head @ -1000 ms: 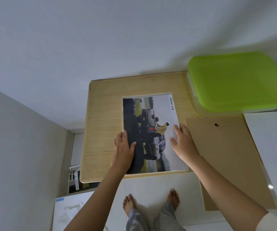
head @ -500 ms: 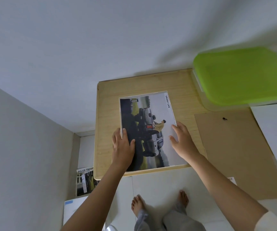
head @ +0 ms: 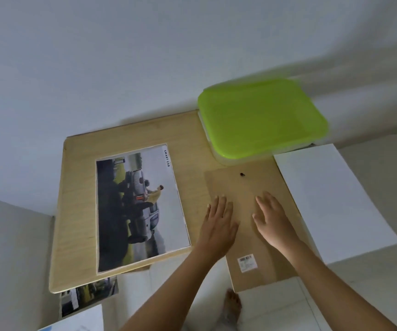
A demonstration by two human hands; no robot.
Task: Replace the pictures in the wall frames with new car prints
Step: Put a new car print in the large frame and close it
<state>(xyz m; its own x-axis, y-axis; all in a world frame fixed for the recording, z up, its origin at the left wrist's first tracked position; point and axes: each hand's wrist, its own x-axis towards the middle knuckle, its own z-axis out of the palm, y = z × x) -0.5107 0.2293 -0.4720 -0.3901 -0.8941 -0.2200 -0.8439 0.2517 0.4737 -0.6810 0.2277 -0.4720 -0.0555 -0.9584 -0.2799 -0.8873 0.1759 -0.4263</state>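
both hands are flat and palm-down, side by side but not touching each other, with a strip of brown board showing between them. the left hand (head: 219, 220) has its fingers straight and close together, pointing away from the person. the right hand (head: 272, 218) is the same, with its fingers a little more spread. neither hand curls round or pinches anything. they lie over the middle of a brown backing board (head: 264, 278); whether the palms press on it or hang just above it cannot be told, as the fingertips are slightly blurred.

the backing board has a small black hanger (head: 242, 174) near its far edge and a white sticker (head: 247, 262) near its near edge, between the two forearms. its near end sticks out past the worktop (head: 78, 211), a pale wooden surface.

just left of the left hand, apart from it, the car print (head: 142, 206) lies flat on the worktop, face up, showing a silver pickup and a figure in yellow, with the words "smart cab" along its far right edge.

beyond the backing board sits a clear plastic container with a lime-green lid (head: 262, 118). a white sheet (head: 331, 201) lies just right of the board. on the floor, another car picture (head: 87, 297) peeks out from under the worktop's near left corner, and a bare foot (head: 233, 304) shows below the board.
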